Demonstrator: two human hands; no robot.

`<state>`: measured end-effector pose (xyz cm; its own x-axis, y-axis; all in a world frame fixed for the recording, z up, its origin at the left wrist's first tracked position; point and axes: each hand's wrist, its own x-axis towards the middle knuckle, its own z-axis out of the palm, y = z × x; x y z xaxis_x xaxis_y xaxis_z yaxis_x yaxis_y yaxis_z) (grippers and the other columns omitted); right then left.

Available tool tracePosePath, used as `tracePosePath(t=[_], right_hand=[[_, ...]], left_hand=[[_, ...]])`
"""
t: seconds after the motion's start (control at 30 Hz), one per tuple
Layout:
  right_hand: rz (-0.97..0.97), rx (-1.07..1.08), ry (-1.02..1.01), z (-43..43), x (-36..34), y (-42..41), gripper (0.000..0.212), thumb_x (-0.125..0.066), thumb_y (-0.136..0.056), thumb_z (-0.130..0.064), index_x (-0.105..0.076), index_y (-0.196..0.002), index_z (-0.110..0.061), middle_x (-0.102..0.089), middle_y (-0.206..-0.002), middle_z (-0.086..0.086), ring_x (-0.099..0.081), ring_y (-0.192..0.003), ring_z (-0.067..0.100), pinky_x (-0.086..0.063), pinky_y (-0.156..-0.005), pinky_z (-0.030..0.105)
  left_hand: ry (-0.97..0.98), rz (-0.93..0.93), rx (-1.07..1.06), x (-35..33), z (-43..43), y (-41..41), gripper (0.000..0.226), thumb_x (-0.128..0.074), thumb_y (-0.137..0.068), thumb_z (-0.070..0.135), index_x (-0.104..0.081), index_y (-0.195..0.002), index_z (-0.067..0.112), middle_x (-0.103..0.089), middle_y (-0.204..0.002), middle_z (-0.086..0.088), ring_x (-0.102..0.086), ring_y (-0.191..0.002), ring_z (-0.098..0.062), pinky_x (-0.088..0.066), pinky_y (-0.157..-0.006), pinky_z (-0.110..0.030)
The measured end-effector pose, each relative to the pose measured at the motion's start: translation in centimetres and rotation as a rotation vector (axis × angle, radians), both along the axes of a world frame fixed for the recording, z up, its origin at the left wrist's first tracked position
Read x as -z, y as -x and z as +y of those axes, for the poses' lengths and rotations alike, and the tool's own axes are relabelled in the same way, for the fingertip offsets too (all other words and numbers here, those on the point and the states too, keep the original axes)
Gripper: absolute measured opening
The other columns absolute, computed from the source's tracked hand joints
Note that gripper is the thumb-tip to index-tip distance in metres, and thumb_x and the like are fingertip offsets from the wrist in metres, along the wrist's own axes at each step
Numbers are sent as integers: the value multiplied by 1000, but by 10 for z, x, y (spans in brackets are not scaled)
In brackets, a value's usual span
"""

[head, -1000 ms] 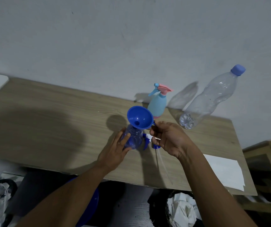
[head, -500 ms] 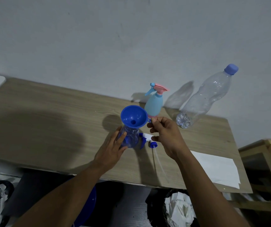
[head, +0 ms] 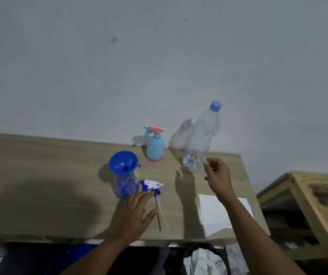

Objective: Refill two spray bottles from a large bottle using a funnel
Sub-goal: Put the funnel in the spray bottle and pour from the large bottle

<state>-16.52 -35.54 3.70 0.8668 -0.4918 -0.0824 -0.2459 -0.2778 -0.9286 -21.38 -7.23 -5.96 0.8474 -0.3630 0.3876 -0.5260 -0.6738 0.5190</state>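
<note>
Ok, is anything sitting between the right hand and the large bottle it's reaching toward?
Nothing visible does. The right hand hangs open, empty, just right of the large bottle, with only bare table between them. The light blue spray bottle stands farther left, and the white paper lies nearer the front edge, both off that path.

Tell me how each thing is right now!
Funnel: sitting in the clear spray bottle.
Clear spray bottle: upright, top off.
Spray top: lying on the table.
Light blue spray bottle: upright, top on.
Big bottle: capped.
Left hand: open, holding nothing.
Right hand: curled, holding nothing.
</note>
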Motion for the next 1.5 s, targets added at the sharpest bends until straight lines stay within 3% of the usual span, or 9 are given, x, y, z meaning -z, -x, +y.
tracePosePath(t=[0.17,0.3,0.4,0.6,0.73,0.9,1.13,1.37,1.5], right_hand=[[-39,-101,173,-49,-37,-39,53,-72,-89,-23,-50,-137,-14,-60,-117,4,-63,-98,23,-55,-89,40],[-27,-271,247,-63,-57,-73,73,-75,-86,-27,-38,-149,-19,-54,-135,1,-59,-113,22,-51,-98,40],[-25,-325,226,-66,-58,-85,74,-75,-86,-24,-36,-150,-18,-55,-140,6,-59,-117,24,-50,-101,45],[-150,-397,263,-54,-57,-56,64,-72,-88,-18,-42,-144,-21,-61,-128,-3,-66,-101,13,-57,-90,37],[-255,-382,224,-40,-57,-20,75,-74,-86,-15,-33,-149,-20,-52,-135,-7,-55,-114,10,-46,-97,24],[-288,-488,82,-26,-53,24,76,-77,-83,-11,-27,-139,-24,-37,-146,-10,-44,-135,12,-41,-106,27],[-298,-447,-68,-4,-42,70,66,-77,-82,-4,-34,-126,-27,-54,-133,-1,-58,-119,12,-57,-84,28],[-240,-482,-75,-1,-30,85,80,-79,-82,-7,-34,-143,-29,-56,-133,-9,-57,-119,3,-57,-88,25],[-233,-475,-72,-3,-24,90,74,-77,-84,-8,-38,-144,-28,-56,-133,-7,-57,-121,8,-57,-86,23]], left_hand=[[261,185,36,-77,-101,-71,41,-62,-95,38,-50,-132,24,-56,-119,8,-59,-110,-12,-52,-91,-34],[327,350,13,-143,-164,-131,60,-54,-99,39,-31,-151,21,-41,-152,-3,-42,-138,-21,-39,-112,-37],[322,383,-1,-164,-182,-161,62,-50,-101,38,-25,-155,23,-34,-159,-4,-36,-144,-24,-31,-117,-39],[439,312,-66,-171,-174,-151,44,-67,-93,30,-52,-134,28,-63,-129,1,-63,-112,-21,-54,-97,-40],[497,252,-43,-180,-154,-114,48,-73,-88,33,-53,-132,34,-64,-120,8,-63,-103,-15,-57,-87,-34],[491,275,-13,-190,-129,-63,52,-74,-88,31,-56,-136,34,-64,-111,10,-64,-96,-13,-55,-84,-27],[462,336,-6,-178,-104,-7,49,-73,-88,35,-55,-133,38,-63,-120,11,-64,-106,-11,-57,-93,-37],[407,242,10,-205,-106,3,46,-63,-94,38,-51,-138,34,-58,-130,19,-53,-116,1,-42,-83,-10],[304,228,116,-213,-111,-5,36,-54,-101,28,-56,-137,31,-61,-134,14,-49,-128,-1,-38,-106,-18]])
